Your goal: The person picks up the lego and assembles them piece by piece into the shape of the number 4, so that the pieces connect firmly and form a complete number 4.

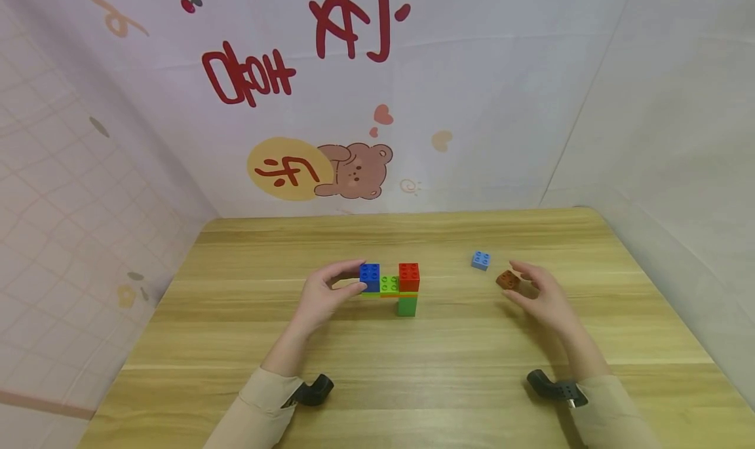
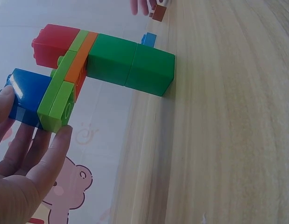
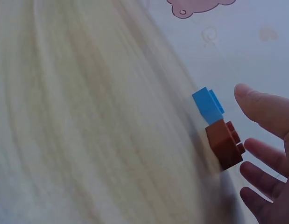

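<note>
At mid-table stands a structure of toy building bricks. Its stacked green bricks (image 2: 130,63) rise from the tabletop and carry an orange piece (image 2: 82,63) and lime pieces (image 1: 389,284) that reach out to the left. On top sit a red brick (image 1: 409,278) and, at the overhanging left end, a dark blue brick (image 1: 369,280). My left hand (image 1: 318,299) pinches the blue brick between thumb and fingers, one fingertip touching the lime end. Over at the right, my right hand (image 1: 545,299) hovers with spread fingers beside a brown brick (image 1: 506,280); contact cannot be made out.
A light blue brick (image 1: 480,260) lies just behind and left of the brown one. The wooden table (image 1: 366,383) meets a printed cloth backdrop (image 1: 495,95) at its rear edge, with pale cloth on both sides. Black wrist mounts (image 1: 314,390) sit at both sleeves.
</note>
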Motion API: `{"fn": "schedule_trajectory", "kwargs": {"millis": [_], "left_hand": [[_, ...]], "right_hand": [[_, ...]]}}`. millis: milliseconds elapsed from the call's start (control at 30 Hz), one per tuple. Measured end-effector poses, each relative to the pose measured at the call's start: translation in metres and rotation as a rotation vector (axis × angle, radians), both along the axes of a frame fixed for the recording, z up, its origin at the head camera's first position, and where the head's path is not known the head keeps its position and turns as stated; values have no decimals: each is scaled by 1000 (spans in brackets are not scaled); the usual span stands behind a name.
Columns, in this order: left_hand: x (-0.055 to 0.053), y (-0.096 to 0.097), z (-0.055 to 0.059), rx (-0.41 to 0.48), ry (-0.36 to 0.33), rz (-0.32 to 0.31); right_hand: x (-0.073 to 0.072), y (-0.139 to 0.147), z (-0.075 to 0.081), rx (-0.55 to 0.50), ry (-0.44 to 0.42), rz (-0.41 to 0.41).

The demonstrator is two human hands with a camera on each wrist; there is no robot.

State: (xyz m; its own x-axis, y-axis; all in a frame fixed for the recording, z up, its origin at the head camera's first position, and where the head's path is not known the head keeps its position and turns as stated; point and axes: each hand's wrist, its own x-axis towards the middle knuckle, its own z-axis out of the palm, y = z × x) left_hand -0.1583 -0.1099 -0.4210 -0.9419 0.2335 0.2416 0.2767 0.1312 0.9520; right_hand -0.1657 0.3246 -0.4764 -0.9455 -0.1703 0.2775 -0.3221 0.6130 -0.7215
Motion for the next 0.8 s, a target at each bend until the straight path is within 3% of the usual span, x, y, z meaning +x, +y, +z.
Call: {"fn": "schedule_trajectory", "kwargs": {"millis": [433,800], "left_hand": [[0,0,1,17,-24,-2],[0,0,1,15,5,-5]], "right_hand": [[-3,7,-9,8,-58,8],[-5,9,-14,18,-91,-21]]}}
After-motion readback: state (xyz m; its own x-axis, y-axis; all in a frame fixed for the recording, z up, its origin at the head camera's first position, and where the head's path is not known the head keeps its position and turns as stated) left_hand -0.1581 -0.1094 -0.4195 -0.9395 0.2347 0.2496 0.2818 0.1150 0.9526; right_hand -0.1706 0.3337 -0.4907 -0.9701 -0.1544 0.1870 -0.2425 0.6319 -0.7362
